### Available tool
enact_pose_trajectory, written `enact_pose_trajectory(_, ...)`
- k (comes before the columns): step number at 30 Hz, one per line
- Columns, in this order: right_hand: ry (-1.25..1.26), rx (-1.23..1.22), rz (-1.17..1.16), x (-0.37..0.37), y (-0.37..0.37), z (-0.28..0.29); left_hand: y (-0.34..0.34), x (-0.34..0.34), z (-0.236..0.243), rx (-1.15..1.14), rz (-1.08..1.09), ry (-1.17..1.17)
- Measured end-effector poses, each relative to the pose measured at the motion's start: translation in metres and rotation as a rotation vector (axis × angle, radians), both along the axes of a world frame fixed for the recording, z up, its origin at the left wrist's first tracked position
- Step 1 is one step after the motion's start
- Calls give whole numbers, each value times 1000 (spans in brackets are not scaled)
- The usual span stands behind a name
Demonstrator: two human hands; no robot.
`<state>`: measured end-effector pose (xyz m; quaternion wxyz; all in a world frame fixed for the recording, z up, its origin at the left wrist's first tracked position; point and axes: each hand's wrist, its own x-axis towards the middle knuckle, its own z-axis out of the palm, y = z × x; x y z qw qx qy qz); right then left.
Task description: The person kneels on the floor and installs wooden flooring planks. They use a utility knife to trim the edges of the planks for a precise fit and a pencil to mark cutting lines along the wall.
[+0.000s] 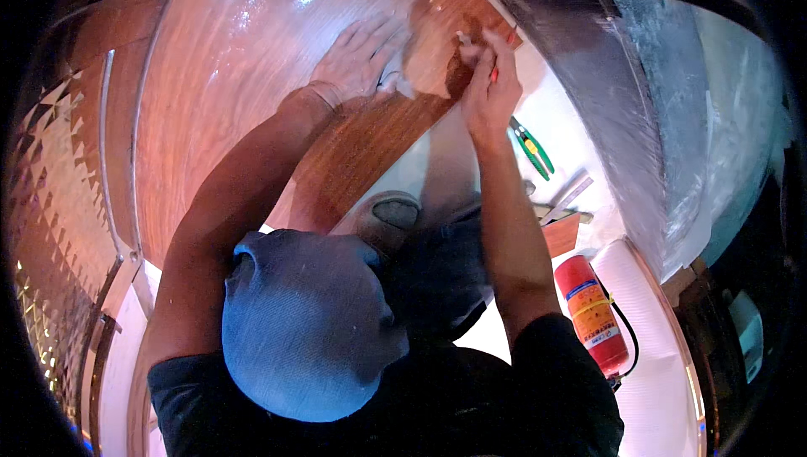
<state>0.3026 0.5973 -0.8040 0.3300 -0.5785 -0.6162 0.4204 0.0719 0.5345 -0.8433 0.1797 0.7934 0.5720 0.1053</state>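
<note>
My left hand (pixel 361 58) lies flat on a reddish-brown wood-grain board (pixel 370 142), fingers stretched out. Something small and pale shows by its thumb, too unclear to name. Beyond the board's near end, to the right, my right hand (pixel 492 91) is closed in a pinch around a thin red tool (pixel 494 76), mostly hidden by the fingers. Its kind cannot be made out. Beneath that hand is another piece of wood-grain board (pixel 441 20), with a dark shadow across it. Pliers with green and yellow handles (pixel 531 150) lie to the right of my right wrist.
Metal tools (pixel 570 195) and a small brown offcut (pixel 563 237) lie right of my forearm. A red fire extinguisher (pixel 593 314) rests nearer, at the right. Grey sheeting (pixel 605 95) runs along the far right. My bent blue-clad knee (pixel 311 322) and shoe (pixel 395 213) are close below.
</note>
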Motion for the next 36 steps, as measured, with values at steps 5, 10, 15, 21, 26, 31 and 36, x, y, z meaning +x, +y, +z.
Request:
enact_pose_trajectory(5, -72, -262, -98, 12, -88, 29, -2, -1, -3, 24, -10, 5)
enact_pose_trajectory(10, 44, -525, -157, 0, -135, 14, 1, 3, 1, 63, 3, -8)
enact_pose_trajectory(15, 226, -463, -260, 1, -139, -24, -1, 4, 7, 7, 32, 25)
enact_pose_trajectory(21, 7, -359, -126, 4, -129, -23, -2, 1, -2, 31, 16, -10)
enact_pose_trajectory(26, -56, -317, -200, -14, -102, 39, -4, 1, -1, 8, 23, -33)
enact_pose_trajectory(31, 62, 42, -29, 8, -71, 22, 0, 1, 1, 45, 4, -80)
enact_pose_trajectory(36, 111, 118, 87, -23, -22, 21, 2, -1, 0, 63, 1, -65)
